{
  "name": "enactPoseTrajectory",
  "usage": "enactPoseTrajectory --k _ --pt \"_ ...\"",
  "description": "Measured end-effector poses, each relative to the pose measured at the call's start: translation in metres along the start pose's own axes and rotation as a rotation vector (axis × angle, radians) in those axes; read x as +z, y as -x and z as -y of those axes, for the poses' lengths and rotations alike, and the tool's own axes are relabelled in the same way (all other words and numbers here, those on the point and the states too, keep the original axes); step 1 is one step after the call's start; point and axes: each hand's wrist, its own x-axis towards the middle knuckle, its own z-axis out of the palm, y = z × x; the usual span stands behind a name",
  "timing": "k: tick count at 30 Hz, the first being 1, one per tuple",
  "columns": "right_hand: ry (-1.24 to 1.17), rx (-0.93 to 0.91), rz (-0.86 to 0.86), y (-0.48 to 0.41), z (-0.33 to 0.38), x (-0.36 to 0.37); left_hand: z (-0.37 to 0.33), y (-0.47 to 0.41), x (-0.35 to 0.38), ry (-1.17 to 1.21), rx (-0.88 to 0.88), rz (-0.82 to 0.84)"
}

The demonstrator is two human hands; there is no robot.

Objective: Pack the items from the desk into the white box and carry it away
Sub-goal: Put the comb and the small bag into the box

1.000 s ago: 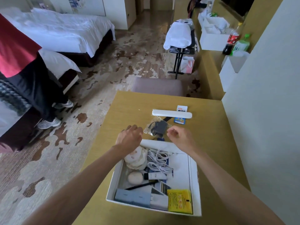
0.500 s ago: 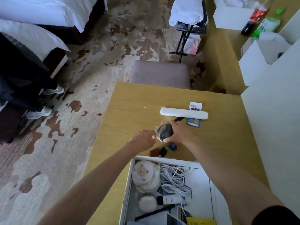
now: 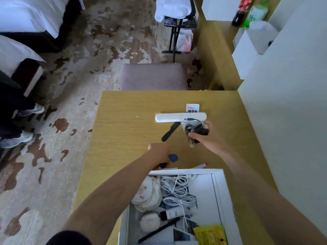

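The white box (image 3: 219, 195) stands at the desk's near edge, holding white cables, round pads, a tube, a pen and a yellow packet. My right hand (image 3: 209, 138) holds a clear bag with a black charger (image 3: 193, 129) above the desk (image 3: 123, 121), just in front of a long white bar (image 3: 177, 117). My left hand (image 3: 159, 152) is closed over a bunch of key tags beyond the box's far rim; a blue tag (image 3: 173, 158) sticks out. A black flat tool (image 3: 170, 131), a small printed packet (image 3: 192, 107) and a white marker (image 3: 200, 166) lie on the desk.
A padded stool (image 3: 154, 76) stands against the desk's far edge. A white wall (image 3: 283, 103) bounds the desk on the right. Another person's legs and shoes (image 3: 19, 124) are at the left by the beds. A folding rack (image 3: 177, 23) stands further back.
My right hand has picked up the charger bag and lifted it right, uncovering the black tool. My left hand has closed over the key tags. The view has tilted down.
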Motion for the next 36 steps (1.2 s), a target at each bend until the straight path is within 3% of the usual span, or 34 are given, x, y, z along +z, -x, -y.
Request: enactPoseTrajectory --k 5,10,15,19,21,24,28,32,36 --pt "-0.186 -0.028 0.028 0.05 0.006 -0.026 -0.003 0.01 -0.005 0.148 -0.08 -0.045" --pt "-0.28 -0.085 0.204 0.11 0.016 -0.044 0.009 0.049 -0.013 0.734 -0.127 -0.254" --pt "-0.153 -0.156 0.278 0.165 0.021 -0.046 0.009 0.11 -0.016 1.185 -0.132 -0.577" --pt "0.219 -0.16 0.299 0.19 0.019 -0.033 0.003 0.169 -0.012 1.477 -0.088 -0.772" --pt "0.437 -0.198 0.299 0.191 0.011 -0.024 0.001 0.186 -0.006 1.578 -0.077 -0.781" --pt "0.824 -0.414 0.311 0.18 -0.002 -0.008 0.0 0.2 0.004 1.62 -0.093 -0.778" --pt "1.155 -0.596 0.338 0.163 -0.007 0.003 0.002 0.21 0.008 1.599 0.052 -0.769" --pt "1.297 -0.557 0.396 0.16 -0.012 0.017 0.003 0.209 0.004 1.602 0.092 -0.679" --pt "1.292 -0.588 0.318 0.172 -0.017 0.019 -0.005 0.208 0.018 1.571 0.048 -0.533"
